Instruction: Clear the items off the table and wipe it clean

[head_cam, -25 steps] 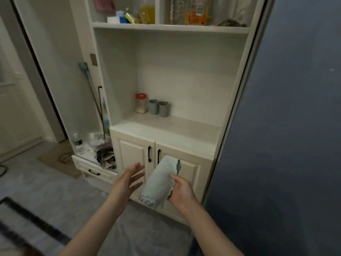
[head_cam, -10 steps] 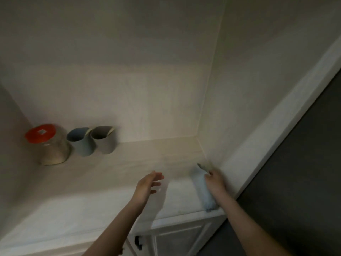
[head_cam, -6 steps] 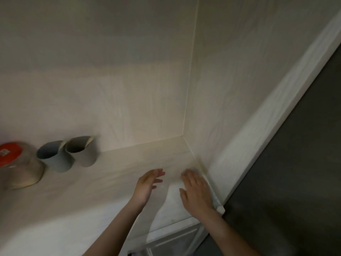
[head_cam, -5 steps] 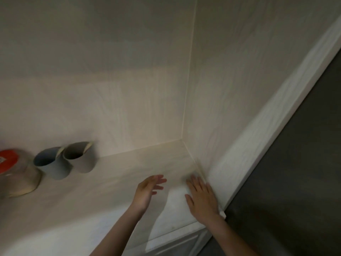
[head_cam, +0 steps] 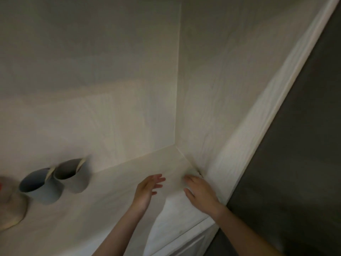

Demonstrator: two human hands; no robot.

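Head view: right hand (head_cam: 200, 194) flat, hiding most of pale cloth (head_cam: 192, 171)

Left arm: bare forearm, entering from the bottom edge left of centre, running up and to the right toward mid-frame. Left hand (head_cam: 146, 191): lower centre of the frame, seen edge-on with the thumb side up, fingers straight and slightly spread, tips pointing to the upper right; grips nothing.

Right arm: bare forearm, entering from the lower right corner, running up and to the left. Right hand (head_cam: 201, 194): lower centre-right of the frame, just right of the left hand, palm down and laid flat, back of the hand toward the camera, fingers extended to the upper left, thumb out to the left. The two hands are apart, not touching.
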